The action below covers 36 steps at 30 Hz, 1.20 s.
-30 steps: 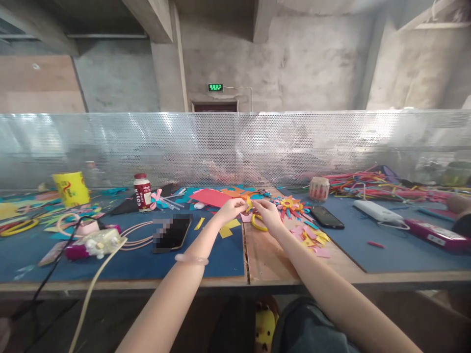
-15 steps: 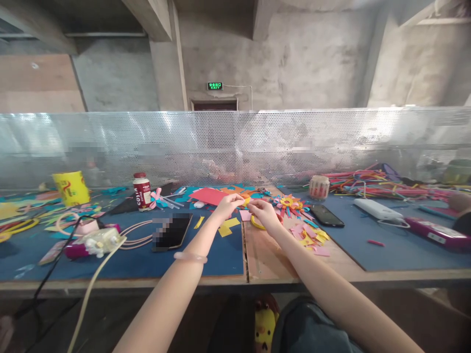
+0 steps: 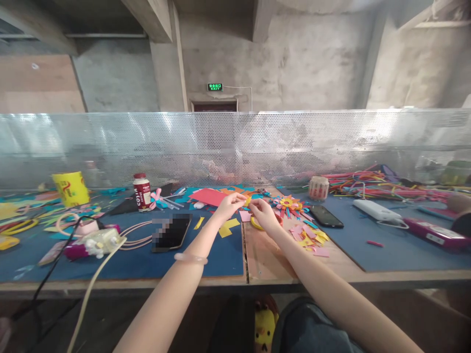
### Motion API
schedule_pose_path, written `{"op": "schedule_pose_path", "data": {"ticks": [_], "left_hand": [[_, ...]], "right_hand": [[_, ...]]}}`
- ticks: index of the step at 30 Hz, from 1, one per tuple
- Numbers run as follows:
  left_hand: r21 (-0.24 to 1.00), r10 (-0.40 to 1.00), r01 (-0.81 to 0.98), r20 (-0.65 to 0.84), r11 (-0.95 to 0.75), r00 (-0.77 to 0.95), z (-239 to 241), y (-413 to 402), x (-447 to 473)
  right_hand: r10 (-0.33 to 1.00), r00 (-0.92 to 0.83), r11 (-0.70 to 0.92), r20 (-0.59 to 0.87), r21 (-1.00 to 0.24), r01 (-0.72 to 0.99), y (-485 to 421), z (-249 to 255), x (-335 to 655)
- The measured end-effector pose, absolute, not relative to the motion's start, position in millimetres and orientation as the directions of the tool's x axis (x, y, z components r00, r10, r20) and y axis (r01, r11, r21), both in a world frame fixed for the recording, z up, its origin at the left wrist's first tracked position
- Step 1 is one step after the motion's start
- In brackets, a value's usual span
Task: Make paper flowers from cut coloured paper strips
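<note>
Between my fingertips, above the table's middle, is a small piece of yellow paper (image 3: 248, 201). My left hand (image 3: 231, 205) pinches it from the left, and my right hand (image 3: 263, 212) closes on its right side. Yellow paper pieces (image 3: 228, 227) lie on the blue mat below my left hand. Under my right hand a yellow ring (image 3: 256, 223), perhaps a tape roll, is partly hidden. Just beyond that hand rests a paper flower (image 3: 287, 203) with a yellow centre and red, orange and blue petals. A red paper sheet (image 3: 208, 196) lies behind my left hand.
Pink and yellow paper scraps (image 3: 309, 235) are heaped right of my right forearm. A dark phone (image 3: 327, 216) lies beyond them, another phone (image 3: 172, 233) on the left. A coffee bottle (image 3: 142, 192) and yellow tub (image 3: 71, 189) stand farther left. Another person's hand (image 3: 458, 202) shows at far right.
Both hands stay almost in place, with only a slight shift of the fingers around the yellow paper. Nothing else on the table has visibly moved.
</note>
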<state>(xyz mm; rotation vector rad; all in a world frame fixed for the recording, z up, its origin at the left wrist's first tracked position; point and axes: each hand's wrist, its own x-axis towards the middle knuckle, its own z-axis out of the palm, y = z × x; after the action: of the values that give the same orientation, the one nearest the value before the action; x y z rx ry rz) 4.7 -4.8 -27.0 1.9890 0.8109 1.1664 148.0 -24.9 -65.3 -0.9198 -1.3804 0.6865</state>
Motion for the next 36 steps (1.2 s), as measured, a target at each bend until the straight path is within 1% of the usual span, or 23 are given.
{"op": "schedule_pose_path", "data": {"ticks": [8, 17, 22, 25, 28, 36], "left_hand": [[0.747, 0.759, 0.235, 0.502, -0.622, 0.415, -22.9, -12.5, 6.8], [0.77, 0.752, 0.206, 0.465, -0.604, 0.467, -21.8, -16.0, 7.6], [0.777, 0.736, 0.188, 0.447, -0.601, 0.507, -24.2, -13.5, 6.3], [0.778, 0.723, 0.169, 0.449, -0.605, 0.525, -26.0, -11.6, 5.8], [0.782, 0.721, 0.159, 0.448, -0.603, 0.529, -27.3, -9.2, 5.4], [0.795, 0.735, 0.149, 0.448, -0.588, 0.509, -27.1, -7.4, 4.3]], "right_hand": [[0.769, 0.102, 0.601, 0.631, -0.768, 0.221, -23.5, -67.0, 148.8], [0.719, 0.171, 0.594, 0.674, -0.723, 0.352, -28.6, -63.2, 148.2], [0.627, 0.195, 0.616, 0.755, -0.633, 0.47, -29.0, -63.9, 150.7], [0.6, 0.192, 0.63, 0.777, -0.606, 0.486, -30.9, -62.7, 152.3], [0.599, 0.196, 0.625, 0.777, -0.606, 0.492, -32.5, -61.5, 152.7], [0.567, 0.177, 0.647, 0.805, -0.568, 0.509, -33.8, -60.8, 152.3]]}}
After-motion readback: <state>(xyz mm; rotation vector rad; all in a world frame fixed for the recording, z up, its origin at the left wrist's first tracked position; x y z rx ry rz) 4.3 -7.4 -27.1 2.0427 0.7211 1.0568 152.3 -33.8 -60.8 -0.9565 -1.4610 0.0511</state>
